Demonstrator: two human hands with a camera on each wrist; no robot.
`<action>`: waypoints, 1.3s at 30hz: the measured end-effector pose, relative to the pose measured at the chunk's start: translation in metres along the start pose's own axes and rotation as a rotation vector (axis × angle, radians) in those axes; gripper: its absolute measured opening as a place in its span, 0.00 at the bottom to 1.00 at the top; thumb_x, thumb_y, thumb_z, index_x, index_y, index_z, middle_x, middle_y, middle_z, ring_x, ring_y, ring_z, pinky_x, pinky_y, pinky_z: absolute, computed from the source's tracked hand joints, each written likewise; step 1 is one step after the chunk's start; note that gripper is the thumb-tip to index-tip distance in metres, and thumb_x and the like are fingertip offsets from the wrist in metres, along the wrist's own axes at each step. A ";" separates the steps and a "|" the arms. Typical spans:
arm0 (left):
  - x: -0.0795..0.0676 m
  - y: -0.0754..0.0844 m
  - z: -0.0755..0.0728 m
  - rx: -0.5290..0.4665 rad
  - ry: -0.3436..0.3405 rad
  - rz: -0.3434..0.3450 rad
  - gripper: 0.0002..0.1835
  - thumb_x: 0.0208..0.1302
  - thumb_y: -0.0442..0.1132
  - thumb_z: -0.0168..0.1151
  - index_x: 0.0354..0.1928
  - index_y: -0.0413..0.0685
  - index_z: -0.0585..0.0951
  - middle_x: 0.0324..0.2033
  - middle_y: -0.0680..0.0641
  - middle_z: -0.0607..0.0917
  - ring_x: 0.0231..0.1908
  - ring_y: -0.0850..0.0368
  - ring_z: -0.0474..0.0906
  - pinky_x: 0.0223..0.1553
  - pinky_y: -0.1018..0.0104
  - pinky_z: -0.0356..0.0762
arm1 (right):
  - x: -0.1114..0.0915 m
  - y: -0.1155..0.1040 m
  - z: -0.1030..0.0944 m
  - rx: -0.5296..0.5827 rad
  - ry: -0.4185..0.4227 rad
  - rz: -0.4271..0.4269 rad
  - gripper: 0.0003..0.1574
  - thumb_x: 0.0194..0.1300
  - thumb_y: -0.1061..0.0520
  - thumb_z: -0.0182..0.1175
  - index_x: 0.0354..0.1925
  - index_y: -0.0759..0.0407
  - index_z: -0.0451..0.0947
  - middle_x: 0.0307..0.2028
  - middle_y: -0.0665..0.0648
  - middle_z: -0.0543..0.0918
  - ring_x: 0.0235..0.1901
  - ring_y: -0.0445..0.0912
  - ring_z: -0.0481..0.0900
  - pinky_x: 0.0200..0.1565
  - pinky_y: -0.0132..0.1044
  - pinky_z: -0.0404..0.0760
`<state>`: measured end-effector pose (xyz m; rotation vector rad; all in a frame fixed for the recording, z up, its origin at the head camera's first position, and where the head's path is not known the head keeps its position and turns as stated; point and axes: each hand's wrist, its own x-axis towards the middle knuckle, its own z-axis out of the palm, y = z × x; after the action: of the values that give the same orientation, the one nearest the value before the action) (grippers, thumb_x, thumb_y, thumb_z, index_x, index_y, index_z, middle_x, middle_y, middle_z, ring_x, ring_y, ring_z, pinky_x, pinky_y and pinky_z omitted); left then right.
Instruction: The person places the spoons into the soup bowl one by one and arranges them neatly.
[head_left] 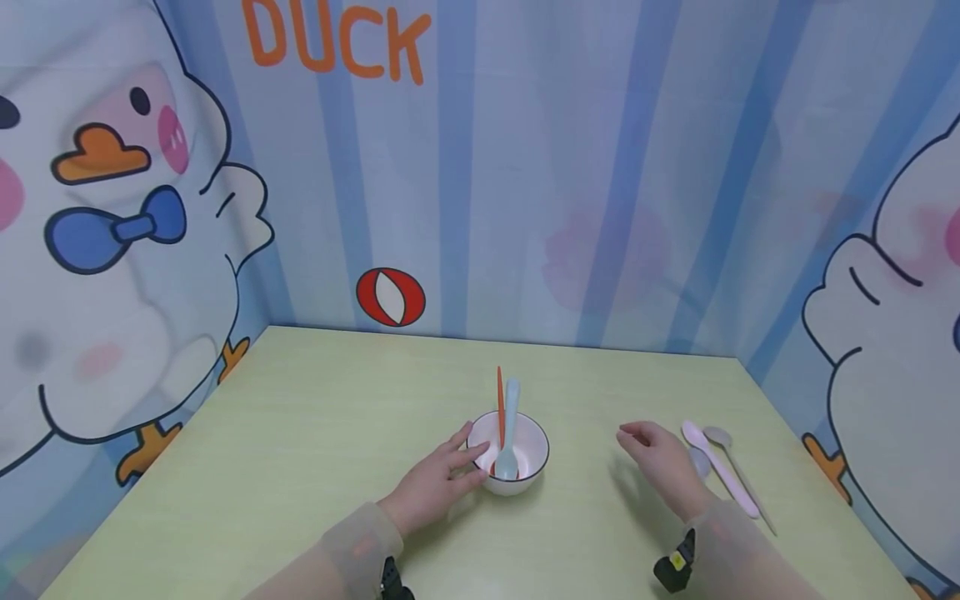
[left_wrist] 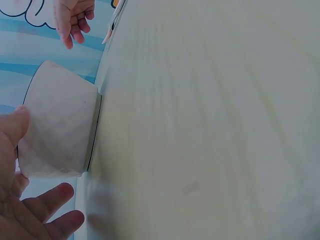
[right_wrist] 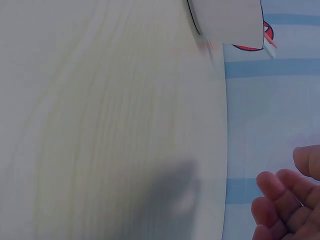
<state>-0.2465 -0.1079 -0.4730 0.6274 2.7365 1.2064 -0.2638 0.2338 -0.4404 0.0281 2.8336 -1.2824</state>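
Observation:
A small pale bowl (head_left: 530, 457) with a dark rim stands on the table. Leaning inside it are a light blue spoon (head_left: 509, 429) and a utensil with a thin orange handle (head_left: 500, 396). My left hand (head_left: 433, 486) is at the bowl's left side, thumb near the front and fingers spread at the rim. In the left wrist view the thumb (left_wrist: 16, 124) overlaps the bowl's wall, while two fingers extend below it. My right hand (head_left: 663, 465) hovers right of the bowl, fingers loosely bent, with nothing in it. The right wrist view shows its fingers (right_wrist: 272, 187) apart from the bowl.
Beside my right hand lie a pink spoon (head_left: 722, 469), a grey long-handled utensil (head_left: 738, 471) and a greyish spoon head (head_left: 701, 461) partly hidden by the hand. The pale yellow table (head_left: 337, 400) ends at a blue striped backdrop (head_left: 495, 208) with duck pictures.

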 end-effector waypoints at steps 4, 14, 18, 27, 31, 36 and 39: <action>0.000 0.000 0.000 -0.005 0.000 0.003 0.28 0.68 0.55 0.56 0.68 0.56 0.70 0.74 0.47 0.54 0.70 0.41 0.56 0.64 0.44 0.60 | -0.005 0.003 -0.002 -0.034 0.010 0.000 0.34 0.71 0.41 0.52 0.61 0.65 0.71 0.57 0.68 0.75 0.57 0.60 0.73 0.56 0.55 0.71; 0.000 0.002 -0.001 0.009 -0.004 0.007 0.28 0.69 0.55 0.55 0.68 0.55 0.70 0.74 0.47 0.54 0.70 0.41 0.55 0.64 0.44 0.59 | -0.011 0.019 -0.008 -0.109 0.030 0.011 0.30 0.72 0.44 0.52 0.59 0.67 0.73 0.53 0.67 0.79 0.53 0.60 0.75 0.53 0.56 0.72; 0.000 0.002 -0.001 0.010 -0.003 0.005 0.28 0.69 0.54 0.56 0.68 0.56 0.70 0.74 0.47 0.54 0.70 0.41 0.55 0.64 0.43 0.59 | -0.013 0.025 -0.011 -0.124 0.021 0.021 0.30 0.72 0.46 0.52 0.58 0.68 0.73 0.53 0.67 0.79 0.53 0.60 0.75 0.52 0.56 0.73; 0.000 0.002 -0.002 0.008 -0.004 0.000 0.29 0.68 0.56 0.56 0.68 0.56 0.70 0.74 0.47 0.54 0.70 0.41 0.55 0.64 0.44 0.59 | -0.025 0.037 -0.017 -0.213 0.068 -0.044 0.27 0.72 0.48 0.52 0.56 0.68 0.75 0.50 0.66 0.80 0.52 0.60 0.75 0.51 0.56 0.72; 0.000 0.002 -0.002 0.005 -0.002 -0.001 0.29 0.68 0.56 0.56 0.68 0.56 0.70 0.74 0.47 0.54 0.70 0.41 0.55 0.64 0.43 0.59 | -0.027 0.045 -0.022 -0.253 0.096 -0.051 0.27 0.72 0.47 0.52 0.56 0.67 0.75 0.50 0.66 0.81 0.51 0.61 0.76 0.50 0.57 0.72; -0.001 0.003 -0.002 -0.005 -0.005 -0.004 0.29 0.68 0.55 0.56 0.68 0.55 0.71 0.74 0.47 0.54 0.70 0.41 0.55 0.65 0.43 0.59 | -0.026 0.053 -0.029 -0.280 0.095 0.016 0.29 0.72 0.47 0.51 0.57 0.68 0.74 0.51 0.69 0.80 0.51 0.63 0.76 0.49 0.58 0.72; -0.001 0.003 -0.002 -0.010 -0.007 -0.006 0.29 0.68 0.55 0.56 0.68 0.55 0.71 0.74 0.48 0.53 0.70 0.41 0.54 0.65 0.43 0.59 | -0.025 0.056 -0.034 -0.277 0.084 0.072 0.30 0.72 0.47 0.51 0.59 0.70 0.72 0.53 0.70 0.78 0.51 0.64 0.75 0.49 0.59 0.72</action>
<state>-0.2447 -0.1075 -0.4694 0.6210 2.7225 1.2133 -0.2378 0.2967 -0.4593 0.1797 3.0222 -0.8870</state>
